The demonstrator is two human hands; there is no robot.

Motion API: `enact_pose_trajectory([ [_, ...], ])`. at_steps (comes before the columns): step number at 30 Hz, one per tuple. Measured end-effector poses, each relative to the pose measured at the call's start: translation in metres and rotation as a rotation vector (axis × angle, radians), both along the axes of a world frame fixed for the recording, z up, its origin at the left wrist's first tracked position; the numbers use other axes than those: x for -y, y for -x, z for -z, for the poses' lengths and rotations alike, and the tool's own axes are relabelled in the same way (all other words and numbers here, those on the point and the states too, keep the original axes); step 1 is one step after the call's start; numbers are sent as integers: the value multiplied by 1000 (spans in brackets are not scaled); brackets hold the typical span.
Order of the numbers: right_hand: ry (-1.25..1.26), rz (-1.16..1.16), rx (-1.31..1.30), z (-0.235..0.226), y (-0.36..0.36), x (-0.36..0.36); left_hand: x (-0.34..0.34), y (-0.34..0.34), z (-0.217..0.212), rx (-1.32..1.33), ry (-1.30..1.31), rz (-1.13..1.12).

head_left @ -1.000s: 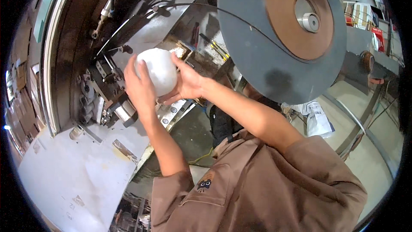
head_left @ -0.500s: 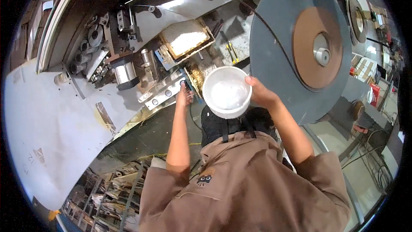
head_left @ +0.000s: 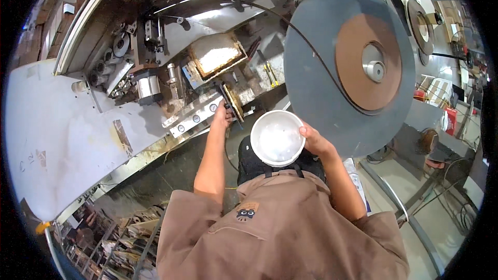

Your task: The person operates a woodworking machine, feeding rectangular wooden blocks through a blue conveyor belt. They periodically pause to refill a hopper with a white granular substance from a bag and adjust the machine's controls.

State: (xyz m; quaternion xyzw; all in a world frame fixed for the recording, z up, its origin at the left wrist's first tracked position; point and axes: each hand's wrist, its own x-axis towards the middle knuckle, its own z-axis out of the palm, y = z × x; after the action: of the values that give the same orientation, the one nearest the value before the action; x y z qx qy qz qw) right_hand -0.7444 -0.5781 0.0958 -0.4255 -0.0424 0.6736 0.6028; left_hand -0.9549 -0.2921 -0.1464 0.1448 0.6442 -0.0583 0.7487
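My right hand [head_left: 314,139] grips the rim of a round white plastic tub [head_left: 277,140], with the thumb over its edge. The tub is held in front of my waist, its open mouth facing up. Only a pale, shiny inside shows. At the front edge of the machine, my left hand [head_left: 223,115] is closed on a thin flat piece with a golden-brown crusted face [head_left: 233,102], seen almost edge-on. Its exact kind is unclear. A rectangular metal box [head_left: 193,67] with a brown-stained rim stands just beyond that piece.
A large grey disc with a brown ring [head_left: 369,62] stands on the right, a black cable [head_left: 316,54] crossing it. Yellow-handled tools [head_left: 271,74] lie beside the box. A white panel with round gauges [head_left: 196,119] sits left of my left hand. A pale tabletop [head_left: 62,150] spreads leftward.
The white tub has moved down toward my body, away from the flat piece. That piece has turned more edge-on in my left hand. The whole view has shifted slightly.
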Motion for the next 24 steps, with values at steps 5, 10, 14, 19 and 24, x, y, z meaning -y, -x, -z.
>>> enact_pose_trajectory([
  [5, -18, 98, 57, -2, 2, 57, 52, 15, -75, -3, -321, 199],
  [10, -61, 156, 46, -9, -1, 110, 89, 62, -163, -80, -1008, 555],
  [14, -77, 231, -26, 0, 5, 165, 92, 30, -285, -262, -1254, 952],
  [19, 73, 355, 107, -2, 11, 229, 36, -2, -265, -425, -1529, 1161],
  [24, 41, 600, 148, -3, 22, 262, -15, -57, -217, -423, -1597, 1166],
])
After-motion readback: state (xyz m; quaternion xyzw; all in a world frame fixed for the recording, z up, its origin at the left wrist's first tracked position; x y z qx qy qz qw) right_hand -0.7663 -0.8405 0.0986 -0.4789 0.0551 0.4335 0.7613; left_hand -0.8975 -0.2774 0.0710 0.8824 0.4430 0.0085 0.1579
